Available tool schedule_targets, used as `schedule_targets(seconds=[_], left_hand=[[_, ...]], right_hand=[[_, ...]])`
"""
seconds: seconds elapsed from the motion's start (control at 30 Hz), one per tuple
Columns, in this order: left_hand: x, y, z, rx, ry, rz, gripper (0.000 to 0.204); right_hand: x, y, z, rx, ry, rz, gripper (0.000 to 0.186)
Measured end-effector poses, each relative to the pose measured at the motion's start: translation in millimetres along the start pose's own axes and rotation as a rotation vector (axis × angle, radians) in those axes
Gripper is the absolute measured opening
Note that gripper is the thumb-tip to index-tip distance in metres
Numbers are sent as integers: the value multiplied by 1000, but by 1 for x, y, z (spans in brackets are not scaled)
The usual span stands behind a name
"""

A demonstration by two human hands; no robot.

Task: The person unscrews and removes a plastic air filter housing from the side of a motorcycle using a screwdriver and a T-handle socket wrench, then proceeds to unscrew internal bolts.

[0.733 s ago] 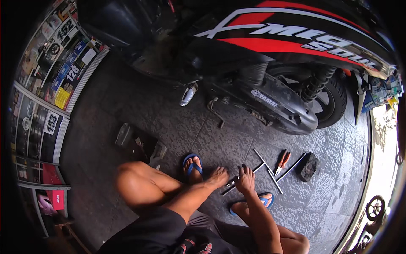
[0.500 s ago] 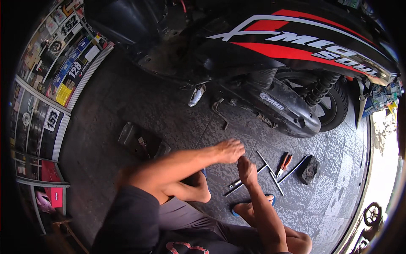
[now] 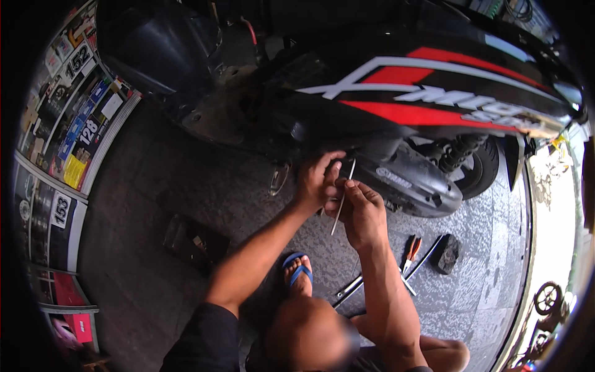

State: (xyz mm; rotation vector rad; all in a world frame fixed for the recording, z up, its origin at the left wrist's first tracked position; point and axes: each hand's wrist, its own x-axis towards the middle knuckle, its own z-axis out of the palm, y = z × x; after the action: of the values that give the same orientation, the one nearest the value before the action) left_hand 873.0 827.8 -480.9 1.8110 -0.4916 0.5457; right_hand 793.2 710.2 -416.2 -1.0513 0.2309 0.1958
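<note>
My right hand [image 3: 365, 214] is closed, thumb and fingers gripping a thin silver rod [image 3: 337, 220]. The rod stands at a slant, its upper end near the scooter's dark lower body. Close by on the left, my left hand [image 3: 317, 183] reaches up to the same area, index finger stretched out and other fingers bent. Whether it touches the rod or the scooter is hard to tell. Both hands are in front of the black, red and white scooter [image 3: 378, 111], just left of its grey engine cover [image 3: 415, 186]. They hide the spot behind them.
Orange-handled pliers [image 3: 412, 249] lie on the tiled floor beside a metal T-handle wrench [image 3: 426, 255] and a rough black block [image 3: 446, 253]. Left of my arm sits a dark open tray [image 3: 180, 235]. Shelves of packaged goods [image 3: 74, 142] line the left side. My blue-sandalled foot [image 3: 299, 273] is below the hands.
Both hands have moved up from above the floor tools to the scooter's side. The silver rod now shows in my right hand. The view has shifted, and the left hand's index finger has stretched out.
</note>
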Motion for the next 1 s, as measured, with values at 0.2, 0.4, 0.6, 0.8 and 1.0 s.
schedule_targets(seconds=[0.2,0.4,0.6,0.8,1.0], left_hand=[[3,-20,8,-120,62,-167,21],[3,-30,8,-135,49,-55,23],[0,-38,8,-249,16,-66,23],[3,-38,-2,-187,-343,-274,20],[8,-29,10,-116,76,82,17]], right_hand=[[20,0,-1,-6,27,13,27],[23,5,12,-31,93,-5,27],[25,8,28,26,136,9,27],[26,-3,31,82,111,104,25],[30,-53,-18,-1310,122,-247,24]])
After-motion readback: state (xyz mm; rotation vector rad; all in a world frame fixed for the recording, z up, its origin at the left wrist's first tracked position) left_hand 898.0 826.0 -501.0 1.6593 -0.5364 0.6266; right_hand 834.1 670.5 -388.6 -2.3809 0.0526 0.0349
